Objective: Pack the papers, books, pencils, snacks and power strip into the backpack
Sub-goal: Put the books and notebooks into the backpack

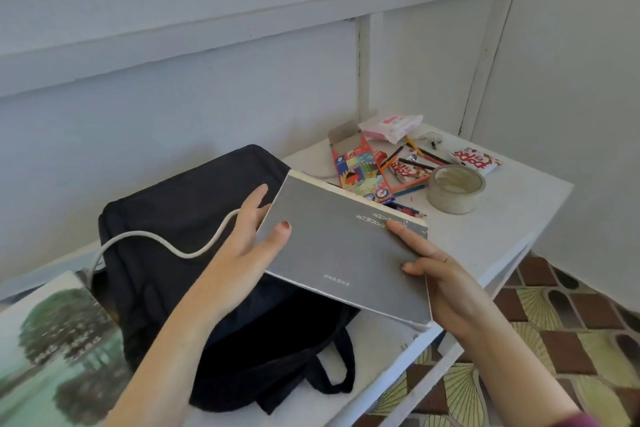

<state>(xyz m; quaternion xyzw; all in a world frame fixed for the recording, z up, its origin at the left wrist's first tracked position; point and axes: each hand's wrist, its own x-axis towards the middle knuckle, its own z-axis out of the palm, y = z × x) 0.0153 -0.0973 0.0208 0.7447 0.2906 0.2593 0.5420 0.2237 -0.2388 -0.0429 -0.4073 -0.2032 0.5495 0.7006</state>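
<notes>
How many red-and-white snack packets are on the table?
2. One packet lies beyond the tape roll; the other lies among the pencils. Others may hide behind the book.

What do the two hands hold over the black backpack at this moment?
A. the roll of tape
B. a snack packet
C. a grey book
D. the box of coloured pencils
C: the left hand and the right hand grip the grey book by its edges above the black backpack, while the tape roll rests on the table.
</notes>
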